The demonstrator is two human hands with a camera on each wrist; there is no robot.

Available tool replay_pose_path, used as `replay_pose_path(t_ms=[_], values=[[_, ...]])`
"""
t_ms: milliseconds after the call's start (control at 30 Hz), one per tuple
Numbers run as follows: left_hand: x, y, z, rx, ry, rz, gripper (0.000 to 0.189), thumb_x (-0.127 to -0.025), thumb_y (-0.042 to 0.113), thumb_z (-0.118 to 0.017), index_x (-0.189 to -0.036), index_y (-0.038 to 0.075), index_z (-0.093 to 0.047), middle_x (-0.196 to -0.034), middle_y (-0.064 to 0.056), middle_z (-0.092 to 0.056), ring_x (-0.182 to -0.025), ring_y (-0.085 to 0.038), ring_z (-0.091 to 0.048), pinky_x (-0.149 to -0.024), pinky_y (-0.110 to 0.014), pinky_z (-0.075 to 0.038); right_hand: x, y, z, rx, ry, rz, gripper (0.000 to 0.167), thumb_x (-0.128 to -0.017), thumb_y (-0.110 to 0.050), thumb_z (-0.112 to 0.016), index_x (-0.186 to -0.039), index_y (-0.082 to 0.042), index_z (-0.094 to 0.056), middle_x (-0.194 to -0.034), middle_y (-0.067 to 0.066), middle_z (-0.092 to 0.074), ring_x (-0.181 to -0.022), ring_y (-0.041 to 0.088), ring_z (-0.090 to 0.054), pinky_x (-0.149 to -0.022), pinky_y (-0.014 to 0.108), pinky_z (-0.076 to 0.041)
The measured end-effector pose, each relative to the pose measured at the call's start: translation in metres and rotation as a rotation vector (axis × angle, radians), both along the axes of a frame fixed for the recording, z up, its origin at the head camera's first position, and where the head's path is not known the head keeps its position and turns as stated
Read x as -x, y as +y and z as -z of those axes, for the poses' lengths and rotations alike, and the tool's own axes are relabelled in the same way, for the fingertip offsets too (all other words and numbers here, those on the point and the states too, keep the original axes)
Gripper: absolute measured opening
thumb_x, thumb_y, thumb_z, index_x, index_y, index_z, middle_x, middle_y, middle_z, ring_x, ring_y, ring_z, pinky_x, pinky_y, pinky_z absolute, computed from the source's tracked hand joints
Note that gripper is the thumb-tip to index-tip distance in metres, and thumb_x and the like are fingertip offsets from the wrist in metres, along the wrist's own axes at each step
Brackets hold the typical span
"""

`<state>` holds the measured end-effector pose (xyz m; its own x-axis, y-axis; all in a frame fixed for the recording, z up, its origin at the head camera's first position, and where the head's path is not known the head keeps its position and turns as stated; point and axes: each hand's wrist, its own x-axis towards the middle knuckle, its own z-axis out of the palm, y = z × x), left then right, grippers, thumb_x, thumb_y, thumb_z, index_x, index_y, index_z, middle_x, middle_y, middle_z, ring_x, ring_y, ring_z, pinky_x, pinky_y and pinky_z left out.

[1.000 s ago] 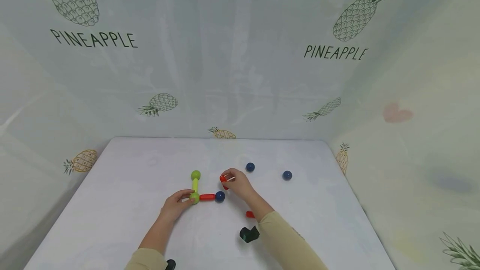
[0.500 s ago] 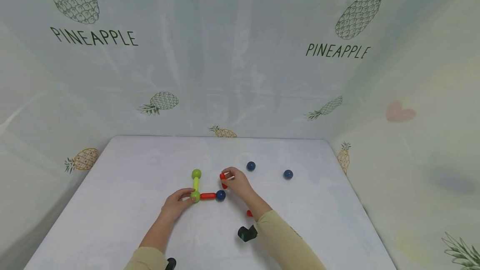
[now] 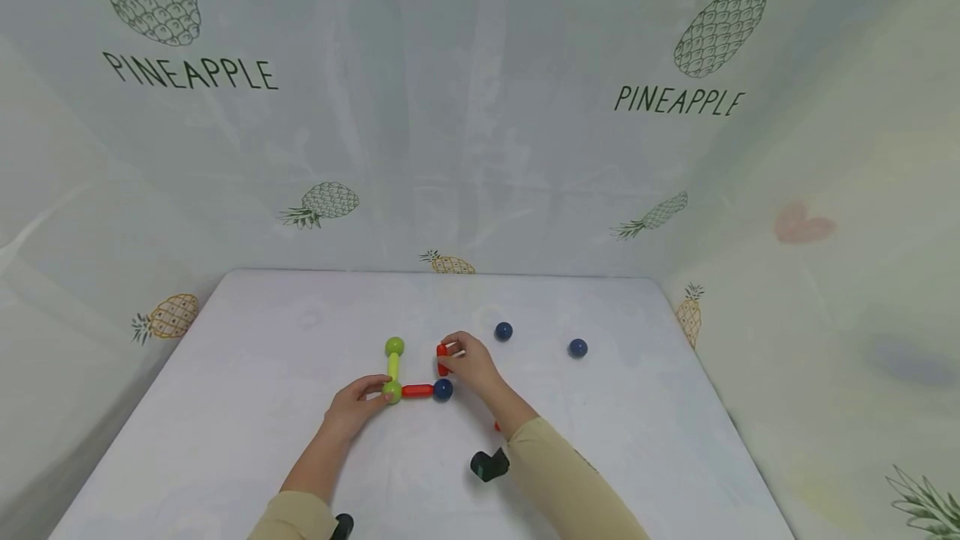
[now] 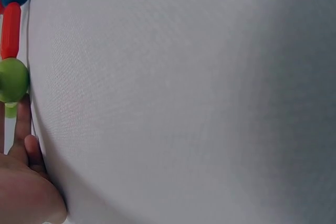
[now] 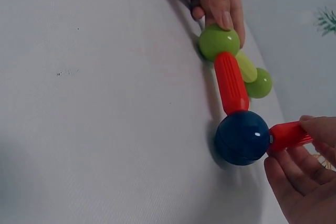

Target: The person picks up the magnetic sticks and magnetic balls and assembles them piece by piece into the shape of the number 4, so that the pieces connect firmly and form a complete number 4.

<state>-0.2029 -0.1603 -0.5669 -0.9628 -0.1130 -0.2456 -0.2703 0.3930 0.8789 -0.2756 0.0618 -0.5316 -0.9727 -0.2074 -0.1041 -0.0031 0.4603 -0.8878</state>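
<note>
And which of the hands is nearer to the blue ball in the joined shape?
Right. The right hand is just beside the blue ball, pinching one red stick; the left hand is farther off, at the green corner ball, with another red stick between.

Wht tbl [image 3: 420, 457], pale pineapple-print cloth [image 3: 480, 107] bhnd

Held red rod [image 5: 287, 135] partly hidden by the right grip [image 5: 310, 184]
</note>
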Motion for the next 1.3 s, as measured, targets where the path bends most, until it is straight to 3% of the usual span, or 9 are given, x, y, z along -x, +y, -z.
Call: replay_pose_path(t_ms=[533, 1300], values=[[-0.0014, 0.0025, -0.0034, 0.010, 0.005, 0.003, 0.036, -0.089, 0.021, -0.072, -0.123, 0.010, -0.066, -0.117, -0.010, -0.067, -0.130, -0.037, -0.043, -0.108, -0.053, -0.034, -0.0018, -0.0046, 0.0039, -0.015, -0.047, 0.038, 0.026, -0.087, -0.011, -0.073, -0.110, -0.005, -0.063, -0.088, 0.003, -0.059, -0.068, 0.015, -0.060, -0.062, 0.027, -0.054], [-0.0016, 0.0008, -0.0017, 0.016, 0.013, 0.007, 0.036, -0.089, 0.022, -0.072, -0.122, 0.010, -0.067, -0.115, -0.009, -0.068, -0.130, -0.039, -0.044, -0.107, -0.055, -0.034, -0.0016, -0.0030, 0.0101, -0.029, -0.076, 0.052, 0.027, -0.087, -0.012, -0.074, -0.110, -0.005, -0.063, -0.085, 0.004, -0.059, -0.069, 0.016, -0.057, -0.063, 0.027, -0.052]])
